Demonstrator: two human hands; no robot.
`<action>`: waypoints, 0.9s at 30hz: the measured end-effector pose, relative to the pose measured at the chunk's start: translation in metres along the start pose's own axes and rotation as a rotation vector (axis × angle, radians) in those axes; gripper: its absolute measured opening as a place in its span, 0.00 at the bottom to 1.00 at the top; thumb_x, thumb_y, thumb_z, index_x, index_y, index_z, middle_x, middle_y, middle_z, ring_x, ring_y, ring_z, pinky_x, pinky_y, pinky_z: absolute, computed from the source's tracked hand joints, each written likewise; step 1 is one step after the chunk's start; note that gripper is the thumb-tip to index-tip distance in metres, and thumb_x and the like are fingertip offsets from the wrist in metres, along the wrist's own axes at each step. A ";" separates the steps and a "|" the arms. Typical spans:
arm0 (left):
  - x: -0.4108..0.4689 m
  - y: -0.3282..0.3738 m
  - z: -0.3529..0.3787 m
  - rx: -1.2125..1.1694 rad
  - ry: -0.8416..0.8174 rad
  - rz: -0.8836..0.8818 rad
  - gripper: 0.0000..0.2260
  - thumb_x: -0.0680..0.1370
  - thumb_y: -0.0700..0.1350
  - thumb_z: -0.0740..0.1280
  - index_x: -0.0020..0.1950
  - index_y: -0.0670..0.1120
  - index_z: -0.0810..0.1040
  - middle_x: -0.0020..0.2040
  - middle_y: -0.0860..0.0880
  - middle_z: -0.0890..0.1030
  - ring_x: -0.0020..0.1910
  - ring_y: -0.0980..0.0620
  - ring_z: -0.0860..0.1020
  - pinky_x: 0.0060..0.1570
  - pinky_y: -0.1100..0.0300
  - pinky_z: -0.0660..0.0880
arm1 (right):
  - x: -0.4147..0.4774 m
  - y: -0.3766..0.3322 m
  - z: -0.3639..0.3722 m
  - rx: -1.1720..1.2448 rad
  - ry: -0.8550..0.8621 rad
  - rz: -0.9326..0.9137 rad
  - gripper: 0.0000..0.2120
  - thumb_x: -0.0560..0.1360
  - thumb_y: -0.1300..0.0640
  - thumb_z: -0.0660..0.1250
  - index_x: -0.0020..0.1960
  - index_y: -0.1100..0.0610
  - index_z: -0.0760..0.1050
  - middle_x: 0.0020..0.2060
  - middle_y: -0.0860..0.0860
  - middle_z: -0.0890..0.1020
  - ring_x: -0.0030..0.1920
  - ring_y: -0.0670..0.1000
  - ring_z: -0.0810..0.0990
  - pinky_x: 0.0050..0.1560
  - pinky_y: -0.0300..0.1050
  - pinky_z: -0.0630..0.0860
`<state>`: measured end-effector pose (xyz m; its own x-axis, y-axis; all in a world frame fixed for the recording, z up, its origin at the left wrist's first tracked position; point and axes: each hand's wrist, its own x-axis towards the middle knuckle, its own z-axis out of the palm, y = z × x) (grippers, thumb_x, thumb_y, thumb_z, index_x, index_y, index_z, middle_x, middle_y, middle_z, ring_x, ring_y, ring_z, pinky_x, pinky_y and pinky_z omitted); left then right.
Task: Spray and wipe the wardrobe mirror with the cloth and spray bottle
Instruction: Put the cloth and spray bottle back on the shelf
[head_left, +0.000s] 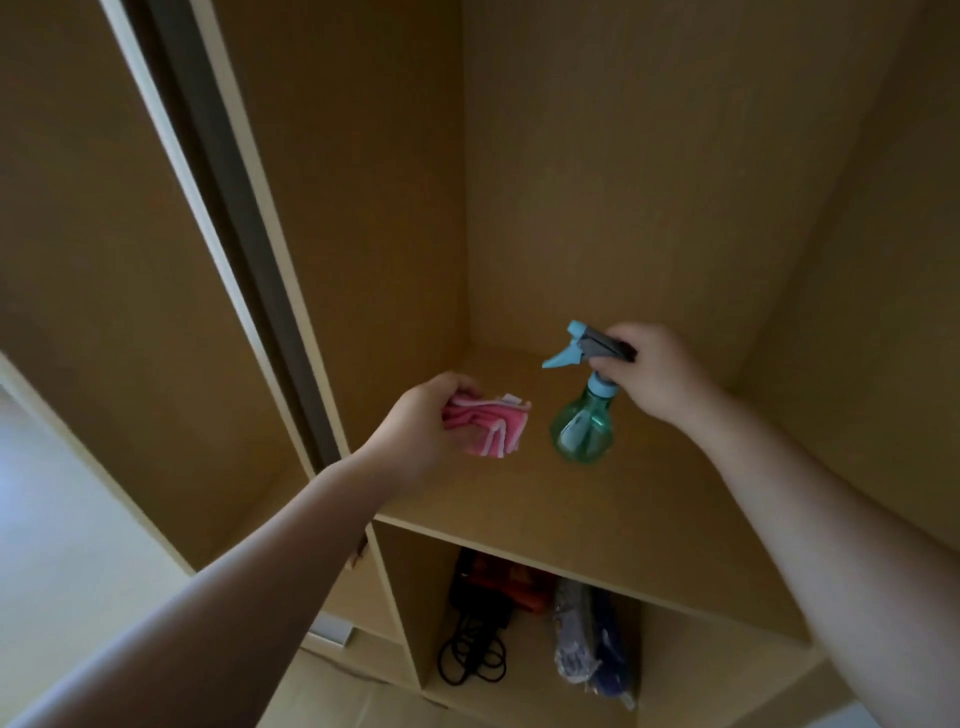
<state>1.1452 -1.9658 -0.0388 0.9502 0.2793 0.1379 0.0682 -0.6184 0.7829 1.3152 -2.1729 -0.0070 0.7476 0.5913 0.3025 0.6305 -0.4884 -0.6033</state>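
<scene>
My left hand (415, 431) grips a folded pink cloth (488, 423) with pale edging, held just above the wooden wardrobe shelf (597, 519). My right hand (654, 371) is closed around the neck and head of a green translucent spray bottle (584, 426) with a light blue trigger nozzle (569, 345) pointing left. The bottle hangs upright, at or just above the shelf; whether it touches the shelf I cannot tell. Cloth and bottle are a short gap apart. No mirror surface is visible in this view.
A sliding door edge with a dark track (228, 218) runs diagonally at the left. Below the shelf, a compartment holds black cables (472, 660), an orange-and-black item (498, 582) and a plastic-wrapped blue bundle (592, 639). Wooden walls enclose the shelf at back and right.
</scene>
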 end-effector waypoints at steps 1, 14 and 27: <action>-0.009 0.001 -0.010 0.008 0.006 0.009 0.17 0.73 0.43 0.72 0.58 0.55 0.73 0.48 0.56 0.79 0.43 0.65 0.79 0.39 0.69 0.76 | -0.005 -0.013 0.001 0.009 0.012 -0.027 0.04 0.75 0.59 0.69 0.43 0.51 0.78 0.36 0.50 0.79 0.37 0.50 0.78 0.36 0.45 0.70; -0.171 -0.065 -0.188 0.044 0.156 0.077 0.16 0.71 0.40 0.74 0.55 0.51 0.76 0.46 0.54 0.80 0.40 0.59 0.79 0.39 0.66 0.77 | -0.089 -0.217 0.074 0.147 0.118 -0.213 0.08 0.76 0.60 0.68 0.51 0.49 0.80 0.40 0.43 0.82 0.39 0.39 0.80 0.37 0.28 0.72; -0.247 -0.168 -0.307 0.107 0.219 0.016 0.14 0.71 0.44 0.75 0.53 0.50 0.76 0.45 0.54 0.78 0.40 0.58 0.79 0.36 0.68 0.76 | -0.093 -0.341 0.215 0.210 -0.026 -0.219 0.07 0.75 0.58 0.70 0.51 0.49 0.80 0.43 0.44 0.83 0.45 0.41 0.81 0.43 0.31 0.76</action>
<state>0.8056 -1.7052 -0.0182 0.8638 0.4138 0.2874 0.0963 -0.6955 0.7120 0.9857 -1.9239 0.0118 0.5911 0.6855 0.4250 0.7172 -0.2057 -0.6658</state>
